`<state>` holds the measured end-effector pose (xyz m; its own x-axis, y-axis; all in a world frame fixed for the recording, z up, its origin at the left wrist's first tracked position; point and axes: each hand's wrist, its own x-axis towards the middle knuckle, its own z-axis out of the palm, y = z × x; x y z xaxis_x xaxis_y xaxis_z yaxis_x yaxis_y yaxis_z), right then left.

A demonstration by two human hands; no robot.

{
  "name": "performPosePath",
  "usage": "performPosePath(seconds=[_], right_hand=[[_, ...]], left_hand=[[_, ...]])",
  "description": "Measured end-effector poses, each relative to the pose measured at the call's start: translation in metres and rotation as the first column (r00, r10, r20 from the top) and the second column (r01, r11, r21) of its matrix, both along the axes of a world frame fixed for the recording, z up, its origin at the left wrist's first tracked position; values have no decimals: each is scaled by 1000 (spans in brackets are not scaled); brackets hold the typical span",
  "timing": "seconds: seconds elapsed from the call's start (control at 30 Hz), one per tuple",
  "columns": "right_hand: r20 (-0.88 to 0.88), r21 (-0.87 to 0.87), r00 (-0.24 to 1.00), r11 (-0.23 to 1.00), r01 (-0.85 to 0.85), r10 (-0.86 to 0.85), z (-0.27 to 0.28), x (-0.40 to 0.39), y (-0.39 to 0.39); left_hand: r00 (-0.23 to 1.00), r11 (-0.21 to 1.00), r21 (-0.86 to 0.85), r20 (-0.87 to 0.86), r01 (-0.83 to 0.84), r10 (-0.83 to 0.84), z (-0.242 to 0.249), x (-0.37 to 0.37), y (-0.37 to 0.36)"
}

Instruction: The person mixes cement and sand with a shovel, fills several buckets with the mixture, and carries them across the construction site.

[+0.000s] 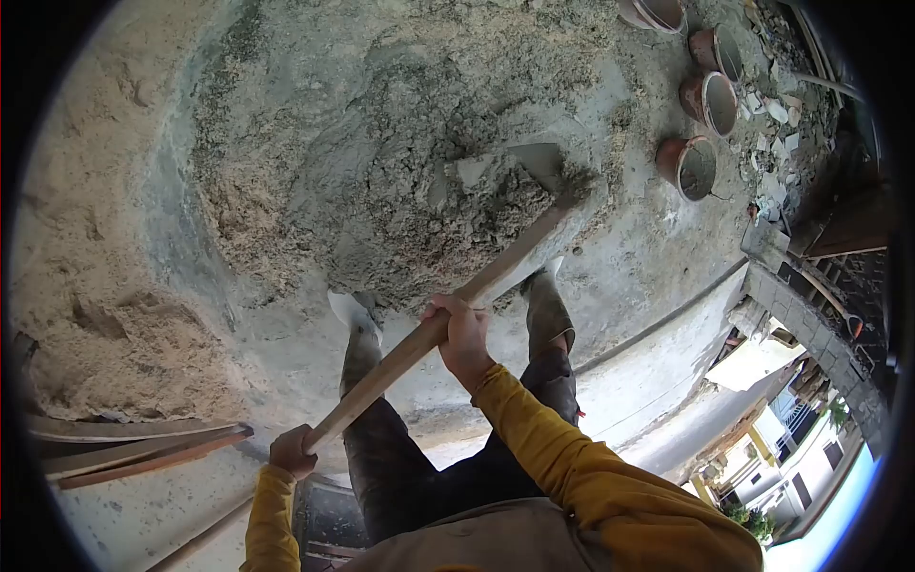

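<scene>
A hoe with a long wooden handle (pixel 391 367) slants across the view from lower left to upper right. Around the handle's rear end my left hand (pixel 294 452) is closed. My right hand (pixel 463 338) grips it farther forward, near the middle of the shaft. The hoe's blade (pixel 538 164) lies at the right side of a heap of wet grey mortar mix (pixel 381 181), partly covered by it. Some dry, sandy material (pixel 248 210) shows along the heap's left side.
Several buckets, one of them a bucket of grey mix (pixel 696 172), stand at upper right near rubble (pixel 777 143). A sand pile (pixel 143 353) lies at left, above wooden boards (pixel 152 453). A low wall (pixel 667 367) runs behind my feet. A shovel handle (pixel 829 296) shows at right.
</scene>
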<state>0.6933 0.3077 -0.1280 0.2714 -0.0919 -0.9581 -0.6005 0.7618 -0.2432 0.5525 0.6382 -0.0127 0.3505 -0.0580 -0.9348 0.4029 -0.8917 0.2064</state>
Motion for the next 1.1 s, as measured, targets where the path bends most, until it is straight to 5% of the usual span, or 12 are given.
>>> performPosePath(seconds=[0.1,0.17,0.23,0.3,0.4,0.57,0.63,0.67,0.73,0.9,1.0,1.1], right_hand=[[65,16,993,995,100,-101,85,-26,-1],[-5,78,997,994,77,-77,111,-47,-10],[-58,74,998,997,14,-10,98,-39,-21],[-128,122,983,986,-117,133,19,-2,-43],[-125,50,928,936,-348,352,-84,44,-65],[-5,-74,953,950,-303,304,-49,38,-140],[43,-29,986,987,-159,160,-22,24,-182],[47,-51,997,997,-63,65,-14,15,-202],[48,-137,991,982,132,-126,-15,-1,-239],[-31,-488,888,782,388,-459,-146,-10,-330],[-35,-220,828,813,540,-559,-219,-2,-381],[-66,-117,845,845,521,-530,-249,-1,-334]], left_hand=[[997,997,54,57,-57,54,64,-59,3],[992,998,47,-110,-50,55,126,-68,-22],[908,936,-4,-245,-353,341,155,-74,-56],[945,988,79,-292,-130,148,120,-49,-110],[888,948,83,-333,-308,317,57,-3,-197],[919,906,-158,-64,-394,388,45,-24,-244],[994,984,-149,22,-103,107,40,-21,-239],[995,981,-169,21,-95,100,32,-11,-242],[947,967,-113,255,229,-195,0,22,-247],[651,774,-151,651,614,-390,-143,151,-318],[368,637,52,779,769,-507,-183,224,-366],[288,565,81,796,821,-532,-164,262,-333]])
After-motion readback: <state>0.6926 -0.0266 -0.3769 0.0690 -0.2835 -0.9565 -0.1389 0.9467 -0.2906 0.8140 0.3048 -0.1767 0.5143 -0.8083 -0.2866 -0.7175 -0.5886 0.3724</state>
